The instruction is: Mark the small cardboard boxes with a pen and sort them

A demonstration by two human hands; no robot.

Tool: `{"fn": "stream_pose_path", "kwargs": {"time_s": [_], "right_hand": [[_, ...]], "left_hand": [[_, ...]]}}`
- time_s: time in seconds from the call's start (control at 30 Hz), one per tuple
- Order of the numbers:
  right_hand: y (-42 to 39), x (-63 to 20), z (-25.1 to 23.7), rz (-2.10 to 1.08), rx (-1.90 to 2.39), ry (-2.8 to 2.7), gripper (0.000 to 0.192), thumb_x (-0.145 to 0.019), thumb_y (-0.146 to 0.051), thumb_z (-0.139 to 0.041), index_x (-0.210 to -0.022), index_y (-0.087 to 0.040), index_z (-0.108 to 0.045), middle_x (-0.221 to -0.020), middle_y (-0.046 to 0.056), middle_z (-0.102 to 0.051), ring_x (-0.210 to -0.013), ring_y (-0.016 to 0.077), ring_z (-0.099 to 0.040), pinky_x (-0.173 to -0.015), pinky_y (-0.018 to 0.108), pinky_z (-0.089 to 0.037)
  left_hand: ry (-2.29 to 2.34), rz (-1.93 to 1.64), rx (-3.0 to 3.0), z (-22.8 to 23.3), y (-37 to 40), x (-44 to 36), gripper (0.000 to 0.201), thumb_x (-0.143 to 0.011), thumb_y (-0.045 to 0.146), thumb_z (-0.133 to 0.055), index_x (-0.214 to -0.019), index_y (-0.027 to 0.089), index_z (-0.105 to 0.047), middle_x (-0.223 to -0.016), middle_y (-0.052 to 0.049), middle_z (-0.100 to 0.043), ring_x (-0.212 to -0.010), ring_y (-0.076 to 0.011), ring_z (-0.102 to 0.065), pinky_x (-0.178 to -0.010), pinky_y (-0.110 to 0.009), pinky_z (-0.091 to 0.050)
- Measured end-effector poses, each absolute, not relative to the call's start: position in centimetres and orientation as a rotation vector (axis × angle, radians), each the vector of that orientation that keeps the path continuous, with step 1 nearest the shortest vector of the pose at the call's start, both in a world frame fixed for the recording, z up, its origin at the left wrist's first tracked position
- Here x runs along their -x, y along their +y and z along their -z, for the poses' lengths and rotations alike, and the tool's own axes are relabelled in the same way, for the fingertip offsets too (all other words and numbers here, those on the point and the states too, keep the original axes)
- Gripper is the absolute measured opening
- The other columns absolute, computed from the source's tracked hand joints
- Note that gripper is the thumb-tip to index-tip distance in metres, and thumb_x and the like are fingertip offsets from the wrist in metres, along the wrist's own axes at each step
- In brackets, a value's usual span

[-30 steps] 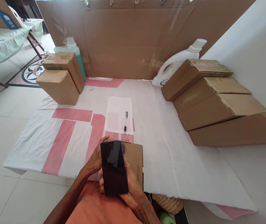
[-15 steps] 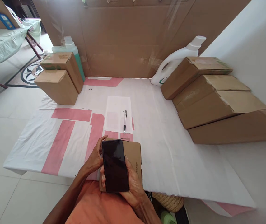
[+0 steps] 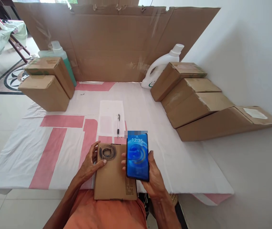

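Right hand: the right hand (image 3: 154, 178) was clamped round a smartphone (image 3: 137, 156), held upright with its lit blue lock screen facing the person.
Left hand: the left hand (image 3: 91, 163) lay flat with fingers spread on the left edge of a small cardboard box (image 3: 114, 178), the thumb just beside a dark ring-shaped mark on its lid.
Box: it sat between the two hands at the near edge of the bench (image 3: 185, 159), partly over the person's lap, closed, lid up.
Beyond the hands: a pen (image 3: 118, 125) lay on a sheet of paper (image 3: 109, 117), untouched.
Far left of the hands: two stacked cartons (image 3: 46, 83) with a green bottle (image 3: 59, 55) behind them.
Far right of the hands: a row of leaning cartons (image 3: 198, 105) and a white detergent jug (image 3: 161, 65).
Progress: by my judgement the phone was awake but not unlocked, the box unopened, the paper unwritten.
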State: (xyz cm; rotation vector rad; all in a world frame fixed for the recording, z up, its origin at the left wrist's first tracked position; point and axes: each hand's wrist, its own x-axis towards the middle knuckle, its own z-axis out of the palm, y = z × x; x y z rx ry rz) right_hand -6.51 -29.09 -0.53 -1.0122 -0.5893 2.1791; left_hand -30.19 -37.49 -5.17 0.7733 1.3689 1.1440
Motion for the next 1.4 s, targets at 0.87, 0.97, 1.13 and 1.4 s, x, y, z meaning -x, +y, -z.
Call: {"fn": "stream_pose_path", "kwargs": {"time_s": [0.87, 0.97, 1.13, 1.4], "right_hand": [[-24.3, 1.8, 10.2, -0.612, 1.834, -1.743, 0.087, -0.093, -0.075, -0.034, -0.122, -0.003, -0.074, -0.101, 0.024, -0.068, -0.096, 0.0395, -0.063, -0.092, 0.059, -0.050], [-26.8, 1.8, 9.9, -0.494, 1.698, -1.885, 0.070, -0.100, -0.056, -0.042, -0.145, -0.007, -0.061, -0.123, 0.025, -0.063, -0.118, 0.0417, -0.058, -0.099, 0.062, -0.051], [-33.5, 1.3, 9.7, -0.834, 1.131, -2.422, 0.094, -0.093, -0.016, -0.052, -0.172, -0.030, -0.001, -0.174, 0.016, -0.025, -0.159, 0.0380, -0.025, -0.120, 0.065, -0.039], [-33.7, 3.1, 4.2, -1.189, 0.943, -2.396, 0.119, -0.086, -0.029, -0.080, -0.170, -0.039, 0.004, -0.180, 0.010, 0.006, -0.165, 0.0392, 0.000, -0.127, 0.067, -0.024]], "left_hand": [[1.783, -1.098, -1.056, 6.0, -39.0, 30.3, 0.068, -0.098, 0.054, -0.060, -0.157, 0.025, -0.041, -0.149, -0.015, -0.052, -0.135, -0.0307, -0.055, -0.112, -0.052, -0.048], [1.817, -1.124, -0.982, 6.1, -40.5, 30.7, 0.071, -0.102, 0.061, -0.050, -0.161, 0.025, -0.037, -0.155, -0.017, -0.048, -0.139, -0.0325, -0.053, -0.116, -0.056, -0.044], [1.711, -1.036, -1.011, 5.6, -43.2, 29.6, 0.067, -0.106, 0.059, -0.042, -0.164, 0.026, -0.034, -0.166, -0.014, -0.039, -0.151, -0.0319, -0.042, -0.127, -0.054, -0.032], [1.516, -0.991, -0.970, -1.4, -42.5, 32.1, 0.088, -0.096, 0.083, -0.030, -0.158, 0.024, -0.049, -0.154, -0.015, -0.054, -0.144, -0.0369, -0.048, -0.125, -0.053, -0.035]]}}
